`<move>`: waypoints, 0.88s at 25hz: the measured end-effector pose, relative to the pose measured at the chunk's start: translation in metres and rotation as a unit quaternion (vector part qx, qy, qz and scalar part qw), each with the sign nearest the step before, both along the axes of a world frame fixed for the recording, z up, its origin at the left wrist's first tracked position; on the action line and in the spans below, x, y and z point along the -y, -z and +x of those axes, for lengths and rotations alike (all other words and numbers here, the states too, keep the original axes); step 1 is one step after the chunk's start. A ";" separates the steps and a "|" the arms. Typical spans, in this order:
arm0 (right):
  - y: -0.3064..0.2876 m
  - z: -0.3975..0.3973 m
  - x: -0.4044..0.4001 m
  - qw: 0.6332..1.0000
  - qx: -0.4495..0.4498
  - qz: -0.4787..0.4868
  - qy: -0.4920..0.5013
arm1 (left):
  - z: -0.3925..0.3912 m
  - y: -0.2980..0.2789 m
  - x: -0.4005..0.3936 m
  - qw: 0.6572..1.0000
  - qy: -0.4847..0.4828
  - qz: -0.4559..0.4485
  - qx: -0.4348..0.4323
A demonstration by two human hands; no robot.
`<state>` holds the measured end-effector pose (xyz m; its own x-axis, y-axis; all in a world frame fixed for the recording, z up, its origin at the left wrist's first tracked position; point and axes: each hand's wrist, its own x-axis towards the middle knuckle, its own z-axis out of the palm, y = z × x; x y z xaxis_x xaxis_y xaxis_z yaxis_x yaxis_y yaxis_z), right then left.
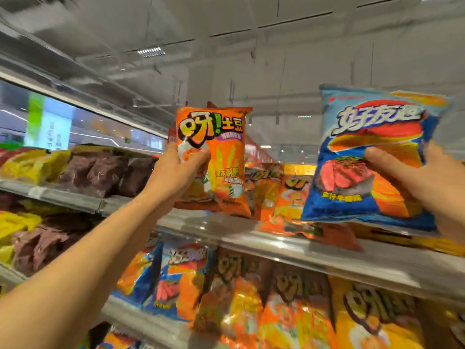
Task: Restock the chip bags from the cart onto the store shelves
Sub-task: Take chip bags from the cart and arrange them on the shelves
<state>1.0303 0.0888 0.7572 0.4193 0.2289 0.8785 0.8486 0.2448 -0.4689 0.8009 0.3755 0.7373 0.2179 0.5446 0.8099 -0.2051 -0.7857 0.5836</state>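
Both hands raised at the top shelf. Left hand clamps an orange chip bag upright, thumb across its front, its lower edge just above the shelf lip. Right hand grips a blue chip bag, thumb on front, bag tilted, held in air above the shelf. More orange bags stand behind on that shelf. Lower shelf carries blue and orange bags. Cart out of view.

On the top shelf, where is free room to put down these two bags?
The top shelf looks bare below the orange bag in the left hand, between the brown bags and the orange bags standing further right. Behind the blue bag in the right hand it is crowded.
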 end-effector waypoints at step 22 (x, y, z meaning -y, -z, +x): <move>-0.013 0.007 -0.098 0.991 -0.075 -0.105 -0.022 | 0.115 -0.003 -0.097 0.905 0.270 -0.111 -0.309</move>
